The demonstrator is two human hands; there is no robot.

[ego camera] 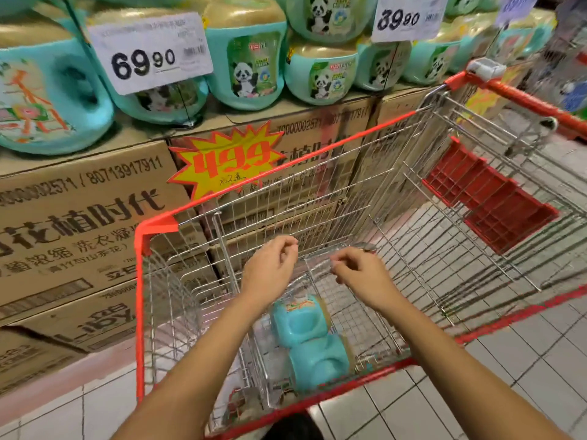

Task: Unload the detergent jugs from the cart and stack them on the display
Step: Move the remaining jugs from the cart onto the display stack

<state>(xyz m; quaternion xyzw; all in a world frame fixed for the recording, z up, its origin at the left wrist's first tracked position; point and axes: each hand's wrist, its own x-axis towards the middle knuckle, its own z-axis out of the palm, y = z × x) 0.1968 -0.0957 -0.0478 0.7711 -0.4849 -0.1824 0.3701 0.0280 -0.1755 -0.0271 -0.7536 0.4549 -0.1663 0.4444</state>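
Two turquoise detergent jugs [306, 339] lie on their sides at the bottom of the red-rimmed wire cart [139, 281], inside what looks like a clear plastic wrap [320, 268]. Both of my hands hover above them, inside the cart. My left hand [270, 268] and my right hand [359, 269] have curled fingers that seem to pinch the wrap's upper edge. On the display [222, 120] at upper left, many matching turquoise jugs [251, 65] with panda labels stand on stacked cardboard boxes.
Price cards reading 69.90 [149, 52] and 39.90 [406, 17] hang in front of the jugs. A yellow starburst sign [228, 160] is stuck on the boxes. The cart's red child seat flap [489, 198] is on the right. Tiled floor [508, 360] surrounds the cart.
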